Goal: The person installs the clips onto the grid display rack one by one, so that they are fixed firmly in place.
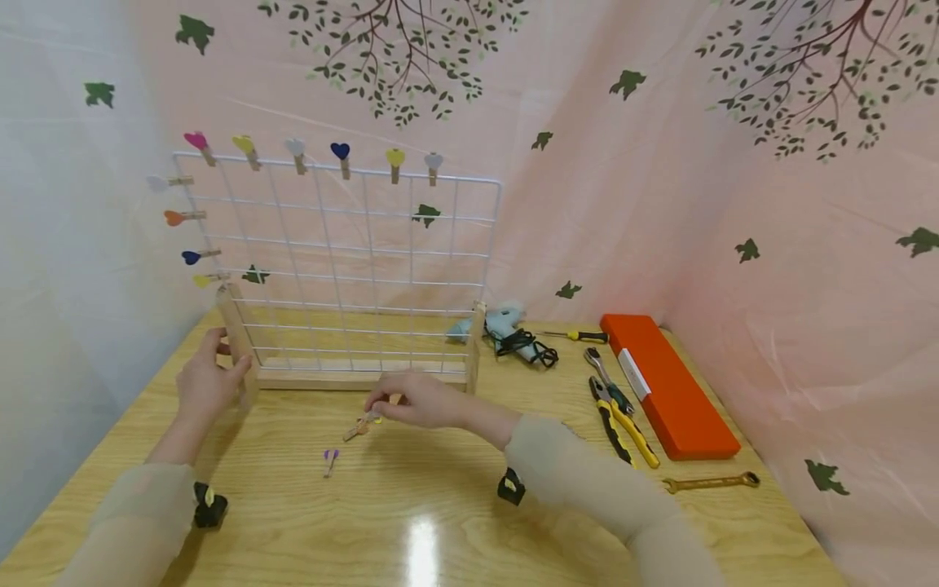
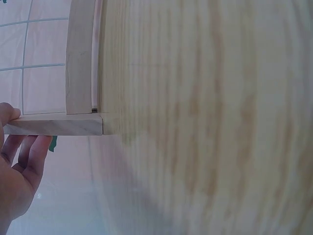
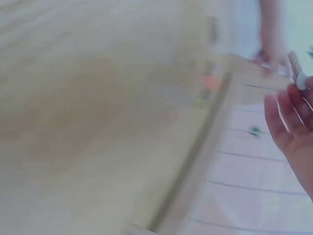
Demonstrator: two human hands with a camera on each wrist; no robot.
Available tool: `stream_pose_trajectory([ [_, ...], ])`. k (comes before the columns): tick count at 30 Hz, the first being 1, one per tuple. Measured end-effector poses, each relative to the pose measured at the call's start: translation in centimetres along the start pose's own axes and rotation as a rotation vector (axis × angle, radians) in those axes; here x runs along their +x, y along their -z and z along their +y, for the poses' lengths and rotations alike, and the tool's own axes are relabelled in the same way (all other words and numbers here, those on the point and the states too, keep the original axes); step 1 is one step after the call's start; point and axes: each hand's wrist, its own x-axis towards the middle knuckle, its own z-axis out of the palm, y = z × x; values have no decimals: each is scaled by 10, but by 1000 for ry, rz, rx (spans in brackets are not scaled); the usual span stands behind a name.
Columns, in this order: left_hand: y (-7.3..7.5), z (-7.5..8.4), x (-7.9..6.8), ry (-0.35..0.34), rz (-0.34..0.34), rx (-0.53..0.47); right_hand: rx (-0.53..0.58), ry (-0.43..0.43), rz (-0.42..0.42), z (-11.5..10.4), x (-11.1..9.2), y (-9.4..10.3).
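A white wire grid (image 1: 367, 244) stands in a wooden base, with heart-topped clothespins along its top and left edges. My left hand (image 1: 209, 379) grips the grid's left wooden upright (image 2: 54, 125), thumb on one side and fingers on the other. Low over the table in front of the base, my right hand (image 1: 418, 399) pinches a small wooden clothespin with a whitish heart (image 3: 300, 77). Just under those fingertips lie more clothespins, one with an orange heart (image 1: 363, 425), partly overlapped in the head view. Nearer to me is a clothespin with a purple heart (image 1: 331, 461).
Behind the right upright lies a light blue glue gun (image 1: 506, 326) with a black cord. To the right are a screwdriver (image 1: 587, 336), a ratchet (image 1: 605, 377), pliers (image 1: 619, 420), a wrench (image 1: 711, 483) and a long orange box (image 1: 671, 391). Printed cloth hangs behind the table.
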Motion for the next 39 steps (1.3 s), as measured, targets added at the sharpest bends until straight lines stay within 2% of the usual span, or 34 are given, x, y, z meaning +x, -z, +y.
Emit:
stream_pose_trajectory([
  [3, 0, 1, 1, 5, -2, 2, 154, -93, -49, -17, -3, 31],
  [5, -1, 0, 1, 10, -7, -1, 243, -148, -44, -33, -6, 53],
  [7, -1, 0, 1, 12, -8, -3, 273, -152, -12, -50, -9, 76],
  [11, -2, -3, 1, 11, -11, -12, 195, -60, 128, -81, -16, 123],
  [13, -2, -3, 1, 9, -13, -12, 131, 2, 218, -91, -19, 144],
  [15, -2, -3, 1, 10, -17, -11, 80, 28, 299, -99, -23, 165],
  [18, -2, -2, 1, 20, -23, -7, 53, 26, 431, -108, -26, 194],
  [22, -1, 0, 1, 30, -26, -4, -32, -44, 615, -117, -28, 226],
  [24, -1, 0, 1, 28, -28, -8, -109, -59, 672, -119, -27, 240],
  [26, 0, 0, 1, 27, -30, -9, -189, -64, 693, -117, -24, 251],
  [31, 0, -2, 1, 27, -29, 5, -328, -108, 687, -97, -15, 273],
  [39, 0, -1, 0, 28, -34, 0, -392, -245, 628, -76, -5, 281],
])
